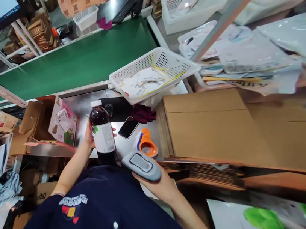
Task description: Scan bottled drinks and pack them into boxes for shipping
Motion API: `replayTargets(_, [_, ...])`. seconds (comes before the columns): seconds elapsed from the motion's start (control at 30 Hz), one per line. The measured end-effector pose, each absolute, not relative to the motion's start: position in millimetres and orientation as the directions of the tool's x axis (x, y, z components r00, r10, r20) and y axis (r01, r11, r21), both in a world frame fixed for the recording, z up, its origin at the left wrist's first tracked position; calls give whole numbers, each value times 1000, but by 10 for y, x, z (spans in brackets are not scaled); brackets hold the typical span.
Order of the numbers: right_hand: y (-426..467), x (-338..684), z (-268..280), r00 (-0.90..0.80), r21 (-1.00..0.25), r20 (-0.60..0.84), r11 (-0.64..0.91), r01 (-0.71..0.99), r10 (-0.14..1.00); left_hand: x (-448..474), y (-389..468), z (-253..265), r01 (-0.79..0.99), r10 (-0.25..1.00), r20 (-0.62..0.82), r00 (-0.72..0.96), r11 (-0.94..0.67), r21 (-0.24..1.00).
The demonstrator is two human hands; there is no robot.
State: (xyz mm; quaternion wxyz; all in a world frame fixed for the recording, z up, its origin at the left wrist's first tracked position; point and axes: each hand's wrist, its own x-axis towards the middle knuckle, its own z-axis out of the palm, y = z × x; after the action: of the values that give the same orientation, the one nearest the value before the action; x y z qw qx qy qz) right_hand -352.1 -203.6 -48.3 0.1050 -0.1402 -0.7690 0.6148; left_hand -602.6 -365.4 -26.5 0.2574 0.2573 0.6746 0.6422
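Observation:
My left hand [89, 134] is wrapped round a dark bottle [103, 136] with a white cap and a white label, held upright in front of my body. Part of that hand is hidden behind the bottle. In my right hand [153, 180] is a grey handheld barcode scanner [142, 165], its head close to the bottle's lower right side. Beyond the scanner, an orange tape dispenser [147, 144] lies on the metal table [122, 149]. A black-screened phone [128, 127] rests beside it, near a dark maroon cloth [143, 113].
A white basket [183, 68] of papers stands at the table's back, before a green conveyor belt [77, 62]. Flat cardboard [208, 125] is stacked at right, below bagged goods [255, 51]. An open carton [40, 121] sits left. A slanted metal pole [235, 10] crosses upper right.

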Motion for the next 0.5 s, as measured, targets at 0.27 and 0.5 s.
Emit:
replayTargets(0.27, [-2070, -3522, -66, -957, -923, 91, 384, 22, 275, -6191, -3738, -50, -328, 688, -12, -726, -331, 885])
replayTargets(0.5, [-1989, -3565, 362, -983, -922, 106, 385, -42, 147, -6039, -3913, 248, -147, 555, 116, -823, -406, 902])
